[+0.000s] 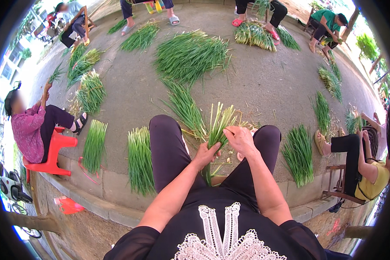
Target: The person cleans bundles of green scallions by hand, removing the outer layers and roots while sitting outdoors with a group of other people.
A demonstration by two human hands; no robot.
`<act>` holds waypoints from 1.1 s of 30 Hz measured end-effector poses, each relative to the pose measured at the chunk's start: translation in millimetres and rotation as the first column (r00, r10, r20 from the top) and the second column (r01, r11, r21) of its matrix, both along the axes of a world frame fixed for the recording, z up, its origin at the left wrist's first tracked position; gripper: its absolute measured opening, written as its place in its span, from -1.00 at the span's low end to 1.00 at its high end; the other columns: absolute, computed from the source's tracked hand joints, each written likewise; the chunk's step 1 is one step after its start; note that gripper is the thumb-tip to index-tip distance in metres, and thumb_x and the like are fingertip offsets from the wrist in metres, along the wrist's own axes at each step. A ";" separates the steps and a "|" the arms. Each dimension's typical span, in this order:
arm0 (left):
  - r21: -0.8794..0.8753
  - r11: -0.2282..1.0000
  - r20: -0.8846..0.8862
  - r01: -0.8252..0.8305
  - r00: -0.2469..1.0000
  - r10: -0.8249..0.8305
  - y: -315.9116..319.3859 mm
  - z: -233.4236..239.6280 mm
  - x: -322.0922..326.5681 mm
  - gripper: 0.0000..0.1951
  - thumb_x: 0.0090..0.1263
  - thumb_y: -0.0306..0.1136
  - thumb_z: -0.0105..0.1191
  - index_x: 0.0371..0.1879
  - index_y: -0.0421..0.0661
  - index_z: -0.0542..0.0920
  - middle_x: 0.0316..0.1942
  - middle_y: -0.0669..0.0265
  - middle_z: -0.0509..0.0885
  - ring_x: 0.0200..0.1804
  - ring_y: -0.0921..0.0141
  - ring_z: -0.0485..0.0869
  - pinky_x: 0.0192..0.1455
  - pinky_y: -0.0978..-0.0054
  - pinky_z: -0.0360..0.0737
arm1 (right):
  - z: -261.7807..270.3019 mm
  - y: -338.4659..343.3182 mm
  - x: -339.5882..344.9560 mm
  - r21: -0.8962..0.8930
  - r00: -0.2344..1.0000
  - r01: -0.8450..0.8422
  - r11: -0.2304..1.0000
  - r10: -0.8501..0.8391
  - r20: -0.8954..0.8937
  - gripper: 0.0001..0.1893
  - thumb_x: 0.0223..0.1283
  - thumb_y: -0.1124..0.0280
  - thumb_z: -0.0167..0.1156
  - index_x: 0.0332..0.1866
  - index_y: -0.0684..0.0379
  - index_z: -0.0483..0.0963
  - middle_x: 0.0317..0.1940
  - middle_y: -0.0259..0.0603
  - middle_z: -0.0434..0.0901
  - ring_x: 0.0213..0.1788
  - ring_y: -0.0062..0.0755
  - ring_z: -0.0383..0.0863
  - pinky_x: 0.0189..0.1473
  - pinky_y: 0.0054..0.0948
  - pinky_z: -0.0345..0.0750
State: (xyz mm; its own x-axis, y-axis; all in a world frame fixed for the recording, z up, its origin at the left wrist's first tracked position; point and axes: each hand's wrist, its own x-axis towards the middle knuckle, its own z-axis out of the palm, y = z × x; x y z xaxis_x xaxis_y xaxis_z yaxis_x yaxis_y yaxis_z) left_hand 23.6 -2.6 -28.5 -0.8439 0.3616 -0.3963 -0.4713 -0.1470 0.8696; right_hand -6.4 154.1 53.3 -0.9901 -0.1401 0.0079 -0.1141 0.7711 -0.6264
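A bunch of long green leafy stalks, likely garlic chives (218, 125), stands between my knees with its pale ends up and its green leaves hanging down. My left hand (208, 153) is closed around the middle of the bunch. At the bunch's right side, my right hand (241, 138) has thumb and forefinger pinched together; whether a stalk is between them is hard to tell. Just beyond lies a loose pile of chives (187, 109) on the pavement. Dry trimmings (247, 125) are scattered by my feet, partly hidden by my hands.
Neat chive piles lie left (139, 159) and right (298, 156) of my knees; a large heap (191, 55) lies ahead. Several people sit around, one on a red plastic stool (53, 152) at left, another on a wooden chair (339, 185) at right. A stone kerb (117, 209) runs behind.
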 end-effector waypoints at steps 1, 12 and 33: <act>-0.010 1.000 0.017 -0.019 1.000 0.019 0.3 0.5 -0.8 -0.78 0.33 -0.20 -0.02 -0.30 -0.12 0.49 -0.60 0.38 0.54 -0.69 0.63 0.36 -0.67 0.70 0.29 | 0.8 -1.3 3.0 -0.035 1.000 0.012 0.999 -0.013 -0.026 -0.76 0.10 0.25 0.05 -0.47 0.21 0.51 -0.62 0.00 0.51 -0.47 -0.01 0.53 -0.39 -0.18 0.44; -0.066 0.992 0.078 -0.107 0.991 0.112 -0.8 -5.4 -4.2 -0.80 0.33 -0.23 -0.02 -0.31 -0.12 0.49 -0.62 0.37 0.53 -0.72 0.62 0.34 -0.69 0.69 0.28 | -12.9 -14.8 27.6 -0.102 0.980 -0.165 0.981 0.152 -0.128 -0.80 0.09 0.36 0.06 -0.56 0.22 0.43 -0.69 -0.05 0.45 -0.64 -0.07 0.46 -0.55 -0.25 0.38; -0.058 0.982 0.190 -0.179 0.964 0.187 -3.1 -4.3 -6.3 -0.78 0.33 -0.20 -0.05 -0.40 -0.10 0.50 -0.63 0.37 0.53 -0.74 0.60 0.32 -0.70 0.67 0.28 | 8.5 19.8 -3.8 -0.649 0.849 0.340 0.681 -0.519 -0.098 -0.83 0.19 0.39 0.05 -0.37 0.29 0.49 -0.70 -0.40 0.39 -0.65 -0.69 0.32 -0.59 -0.60 0.30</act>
State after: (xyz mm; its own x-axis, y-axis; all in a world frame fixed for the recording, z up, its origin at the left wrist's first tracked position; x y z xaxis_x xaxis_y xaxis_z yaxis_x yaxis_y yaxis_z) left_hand 17.3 -5.6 -32.7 -0.8000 0.1886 -0.5696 -0.5996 -0.2136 0.7713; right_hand -10.1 174.0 61.8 -0.8854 0.4223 0.1942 -0.0871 0.2597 -0.9618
